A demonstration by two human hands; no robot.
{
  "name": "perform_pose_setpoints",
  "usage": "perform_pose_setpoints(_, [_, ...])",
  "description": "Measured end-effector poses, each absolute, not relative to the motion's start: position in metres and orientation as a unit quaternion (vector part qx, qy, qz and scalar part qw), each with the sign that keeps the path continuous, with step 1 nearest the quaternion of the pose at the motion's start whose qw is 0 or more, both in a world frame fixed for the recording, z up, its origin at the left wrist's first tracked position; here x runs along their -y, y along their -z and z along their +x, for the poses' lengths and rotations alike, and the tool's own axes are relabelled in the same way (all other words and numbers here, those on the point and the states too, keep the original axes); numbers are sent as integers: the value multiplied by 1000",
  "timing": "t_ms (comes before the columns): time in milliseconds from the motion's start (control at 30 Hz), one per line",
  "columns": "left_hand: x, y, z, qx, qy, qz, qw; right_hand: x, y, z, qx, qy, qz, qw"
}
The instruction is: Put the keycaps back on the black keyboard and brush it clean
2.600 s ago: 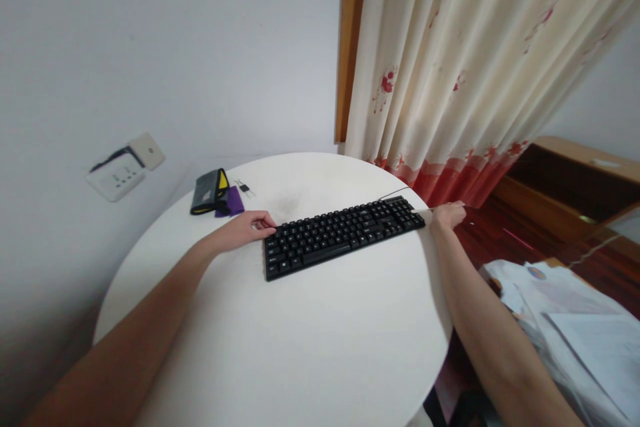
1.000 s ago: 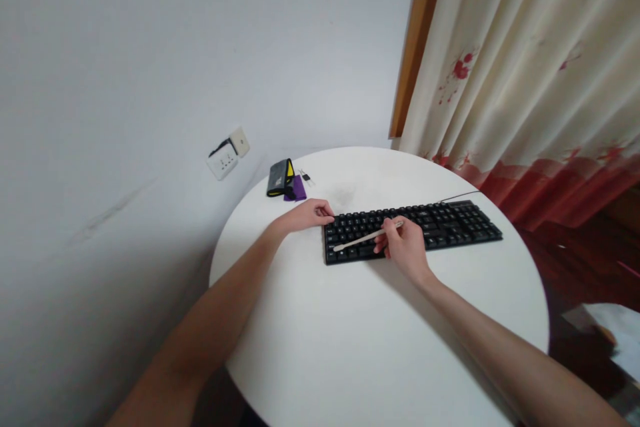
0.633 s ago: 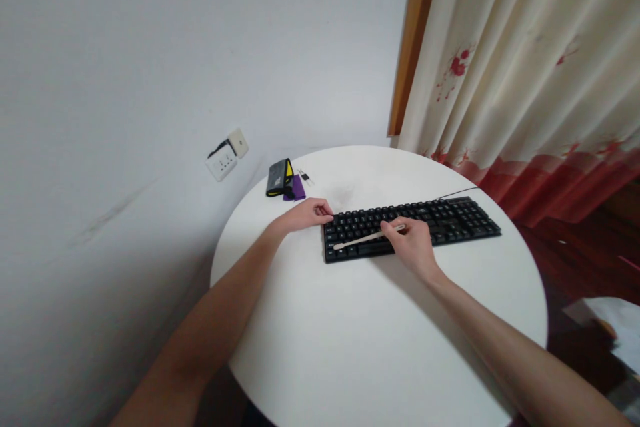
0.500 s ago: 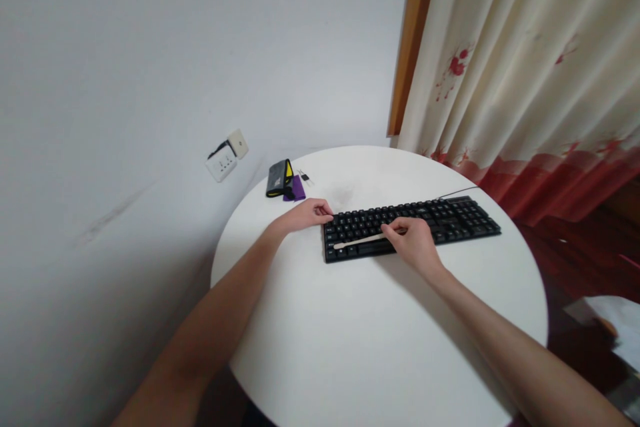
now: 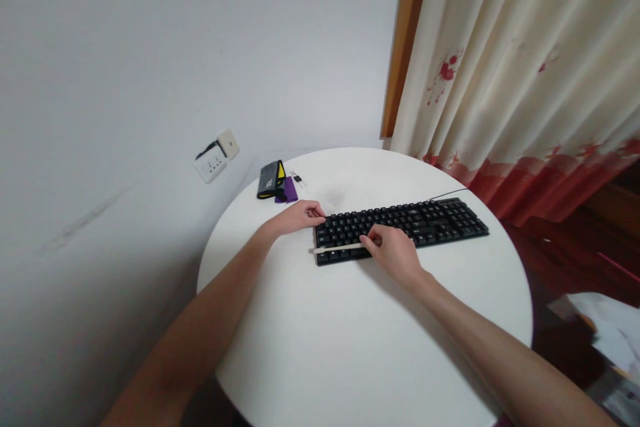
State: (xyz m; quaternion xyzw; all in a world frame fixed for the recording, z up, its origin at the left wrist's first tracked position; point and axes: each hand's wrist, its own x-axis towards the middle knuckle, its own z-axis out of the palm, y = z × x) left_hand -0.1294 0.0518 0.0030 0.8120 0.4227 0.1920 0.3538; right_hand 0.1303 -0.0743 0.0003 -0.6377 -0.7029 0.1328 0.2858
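Note:
A black keyboard lies across the far half of a round white table. My left hand rests at the keyboard's left far corner, fingers curled against its edge. My right hand is over the keyboard's left half, pinching a thin pale stick. The stick lies nearly flat along the front key rows, and its tip reaches the keyboard's left end.
A grey and yellow pouch on a purple cloth sits at the table's far left, with a small clip beside it. A wall socket is behind. A curtain hangs at right; papers lie lower right.
My right hand went from the keyboard's right end to its left half and now holds the stick. Over the last second the stick slid left along the keys. The left hand stayed put.

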Motion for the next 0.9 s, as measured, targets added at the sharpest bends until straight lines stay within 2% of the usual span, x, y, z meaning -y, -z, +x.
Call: perform_pose_setpoints(900, [-51, -4, -129, -423, -193, 812, 354, 40, -5, 222, 671, -149, -674, 272])
